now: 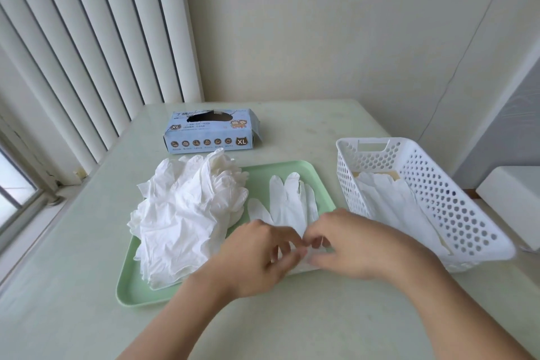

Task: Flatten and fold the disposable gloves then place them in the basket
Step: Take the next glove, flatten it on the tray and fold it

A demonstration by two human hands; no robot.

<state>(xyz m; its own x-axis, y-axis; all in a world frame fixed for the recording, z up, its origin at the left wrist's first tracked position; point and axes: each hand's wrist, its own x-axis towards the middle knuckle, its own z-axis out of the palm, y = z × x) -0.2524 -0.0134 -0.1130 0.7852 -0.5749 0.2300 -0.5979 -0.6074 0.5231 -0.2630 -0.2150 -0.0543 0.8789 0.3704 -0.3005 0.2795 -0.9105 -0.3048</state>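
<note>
Left hand (257,251) and right hand (347,245) pinching glove (287,204) cuff at tray's (137,295) near edge; bare counter (292,324) below; basket (438,202) right; box (210,133) marked "XL".

Soft daylight enters from the window (17,184) at left; shadows faint, wide-angle bending at edges.

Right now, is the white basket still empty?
No, the white basket already holds white gloves lying flat along its bottom, seen over its rim.
</note>
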